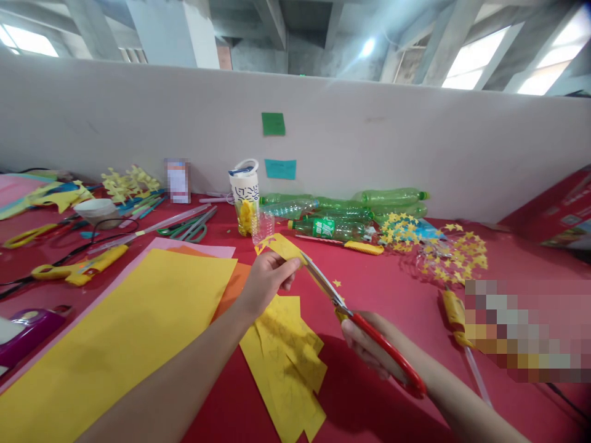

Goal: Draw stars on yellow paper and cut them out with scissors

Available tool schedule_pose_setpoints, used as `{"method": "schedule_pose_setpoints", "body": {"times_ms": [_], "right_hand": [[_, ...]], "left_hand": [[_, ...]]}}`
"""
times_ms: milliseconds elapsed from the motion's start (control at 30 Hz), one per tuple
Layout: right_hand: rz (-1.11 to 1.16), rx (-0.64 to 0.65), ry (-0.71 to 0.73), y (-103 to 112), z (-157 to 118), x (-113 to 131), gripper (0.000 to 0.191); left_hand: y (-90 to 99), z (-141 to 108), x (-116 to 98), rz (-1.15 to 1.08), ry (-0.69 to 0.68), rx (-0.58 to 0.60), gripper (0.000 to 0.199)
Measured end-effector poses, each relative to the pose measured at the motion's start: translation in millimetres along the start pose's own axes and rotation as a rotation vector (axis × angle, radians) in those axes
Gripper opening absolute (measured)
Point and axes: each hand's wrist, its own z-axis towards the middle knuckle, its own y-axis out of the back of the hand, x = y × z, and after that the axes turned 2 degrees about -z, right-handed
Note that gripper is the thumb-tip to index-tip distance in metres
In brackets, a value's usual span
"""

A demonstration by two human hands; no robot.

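My left hand (270, 277) pinches a small piece of yellow paper (282, 246) above the red table (369, 406). In my right hand (373, 344) are red-handled scissors (392, 357), their blades pointing up and left, with the tips at the paper's right edge. A tiny yellow star (337, 283) lies just right of the blades. Below my hands are several yellow paper pieces (286, 363) with faint drawn lines. To the left, large yellow sheets (152, 326) rest over pink and orange ones.
Green plastic bottles (341, 229), a patterned cup (244, 187) and a yellow cutter (364, 247) stand or lie behind. Glue guns lie left (83, 269) and right (455, 314). Yellow star strands (455, 252) sit back right. A white partition (346, 135) borders the table.
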Motion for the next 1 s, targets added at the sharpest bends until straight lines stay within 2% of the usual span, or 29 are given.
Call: {"method": "schedule_pose_setpoints", "body": {"times_ms": [400,1000], "right_hand": [[-0.015,0.027,-0.009,-0.3,-0.2,1.5,0.049],[-0.013,0.024,-0.040,-1.3,0.4,3.8,0.049]], "left_hand": [[4.8,1.6,-1.3,0.056,-0.038,0.005,0.023],[6.0,2.8,0.6,0.041,-0.027,0.014,0.027]]}}
